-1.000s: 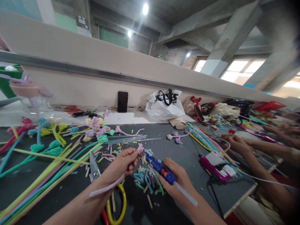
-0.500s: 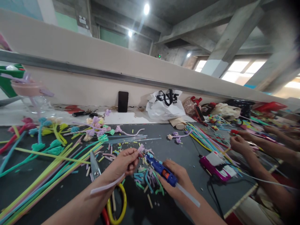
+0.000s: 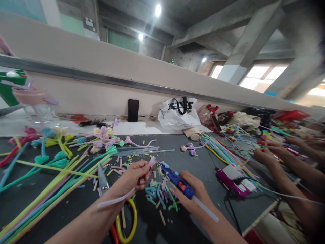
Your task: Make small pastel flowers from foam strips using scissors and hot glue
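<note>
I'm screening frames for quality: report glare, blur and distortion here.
Head view: the ceiling lamp flares and the windows are blown out. Head view: wide-angle bend slants the wall rail. Head view: a co-worker's arms at right are smeared; the left hand gripping a pink strip and the right hand gripping the glue gun are sharp.

left: long stems (image 3: 50, 184) sprawl | near centre: scissors (image 3: 102, 179) and scrap pile (image 3: 158, 197) block | right: bare mat (image 3: 203, 162) free, pink device (image 3: 232, 179) beyond
</note>
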`<state>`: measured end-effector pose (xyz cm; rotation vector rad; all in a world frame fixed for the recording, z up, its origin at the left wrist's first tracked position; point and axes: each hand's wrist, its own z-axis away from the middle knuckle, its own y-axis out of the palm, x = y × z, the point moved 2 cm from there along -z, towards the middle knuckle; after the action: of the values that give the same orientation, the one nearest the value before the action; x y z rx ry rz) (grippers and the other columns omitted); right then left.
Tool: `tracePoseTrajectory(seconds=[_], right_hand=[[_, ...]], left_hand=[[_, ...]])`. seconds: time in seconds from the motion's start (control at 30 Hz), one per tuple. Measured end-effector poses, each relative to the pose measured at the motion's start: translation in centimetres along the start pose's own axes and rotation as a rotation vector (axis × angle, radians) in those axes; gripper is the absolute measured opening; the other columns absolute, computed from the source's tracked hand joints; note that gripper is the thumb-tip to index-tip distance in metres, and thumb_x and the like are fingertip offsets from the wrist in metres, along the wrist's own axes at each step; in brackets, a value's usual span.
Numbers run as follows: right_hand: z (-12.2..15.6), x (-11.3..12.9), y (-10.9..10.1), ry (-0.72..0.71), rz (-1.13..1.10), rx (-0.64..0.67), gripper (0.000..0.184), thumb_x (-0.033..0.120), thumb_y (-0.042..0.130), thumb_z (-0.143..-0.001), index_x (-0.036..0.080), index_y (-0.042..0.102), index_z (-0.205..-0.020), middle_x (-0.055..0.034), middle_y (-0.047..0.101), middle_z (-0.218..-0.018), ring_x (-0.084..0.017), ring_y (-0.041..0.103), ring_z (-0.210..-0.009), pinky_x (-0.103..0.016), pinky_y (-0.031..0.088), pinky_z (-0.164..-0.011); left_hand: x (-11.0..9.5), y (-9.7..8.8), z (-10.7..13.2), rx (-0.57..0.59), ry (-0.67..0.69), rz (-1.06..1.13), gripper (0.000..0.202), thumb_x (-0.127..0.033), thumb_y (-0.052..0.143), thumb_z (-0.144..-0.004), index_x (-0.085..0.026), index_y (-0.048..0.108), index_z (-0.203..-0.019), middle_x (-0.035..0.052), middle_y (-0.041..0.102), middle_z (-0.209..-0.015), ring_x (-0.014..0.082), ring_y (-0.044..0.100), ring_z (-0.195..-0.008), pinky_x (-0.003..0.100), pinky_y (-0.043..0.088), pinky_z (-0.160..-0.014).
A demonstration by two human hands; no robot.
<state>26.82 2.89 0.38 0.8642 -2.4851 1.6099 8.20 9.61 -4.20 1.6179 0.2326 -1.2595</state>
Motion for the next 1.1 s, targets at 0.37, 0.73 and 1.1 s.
tracePoseTrajectory(seconds=[0.37, 0.73, 1.1], right_hand=[[-0.3, -4.7, 0.4, 0.146, 0.184, 0.103, 0.015, 0.033, 0.055, -0.076, 0.019, 0.05, -0.08, -0.0024, 0.054, -0.078, -0.016, 0.054, -0.071, -0.027, 0.042, -0.064], [0.1, -7.9, 0.4, 0.311, 0.282, 0.266, 0.032, 0.021, 0.052, -0.072, 0.015, 0.047, -0.103, -0.0102, 0.048, -0.104, -0.022, 0.053, -0.093, -0.034, 0.04, -0.079], [-1.8, -3.4, -1.4, 0.155, 0.123, 0.021, 0.026, 0.012, 0.043, -0.075, 0.018, 0.054, -0.098, -0.0073, 0.06, -0.093, -0.018, 0.057, -0.08, -0.034, 0.044, -0.075]], left_hand=[[-0.2, -0.3, 0.1, -0.026, -0.028, 0.064, 0.02, -0.033, 0.059, -0.076, -0.013, 0.055, -0.076, -0.0057, 0.041, -0.053, 0.0002, 0.026, -0.037, 0.012, 0.012, -0.033], [-0.8, -0.6, 0.0, -0.083, 0.058, 0.179, 0.017, -0.029, 0.059, -0.076, -0.012, 0.054, -0.079, -0.0055, 0.04, -0.053, 0.0003, 0.027, -0.038, 0.011, 0.014, -0.033], [-5.1, 0.0, 0.9, -0.054, 0.148, 0.346, 0.009, -0.021, 0.053, -0.081, -0.012, 0.053, -0.08, -0.0043, 0.038, -0.06, 0.0009, 0.03, -0.042, 0.009, 0.021, -0.031]])
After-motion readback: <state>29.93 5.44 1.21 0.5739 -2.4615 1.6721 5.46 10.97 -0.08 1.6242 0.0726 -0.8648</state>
